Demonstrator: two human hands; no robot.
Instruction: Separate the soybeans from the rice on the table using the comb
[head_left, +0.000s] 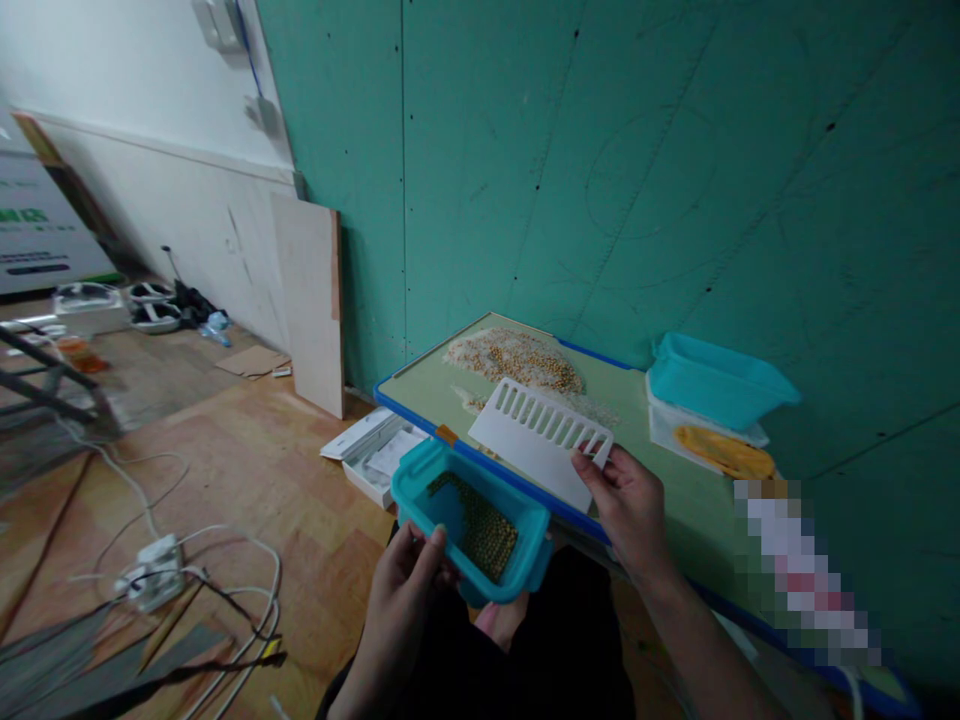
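My left hand [416, 575] grips the near-left rim of a teal plastic container [472, 455], thumb over the edge. Inside lie small green beans [487, 525], heaped toward the right end. My right hand [626, 500] pinches the right end of a white slotted plastic scraper [529, 445], held tilted over the table's near edge just beyond the container. Behind the scraper, a spread pile of mixed grains and yellowish beans [525, 358] lies on the pale green tabletop [427, 375] with its blue edging.
Against the green wall, an empty-looking turquoise basket [720, 380] stands at the table's right, beside a yellow cloth-like item [724, 452]. An open white box [367, 465] sits left below the table. Cables and a power strip [154, 572] lie on the floor; a board [307, 300] leans on the wall.
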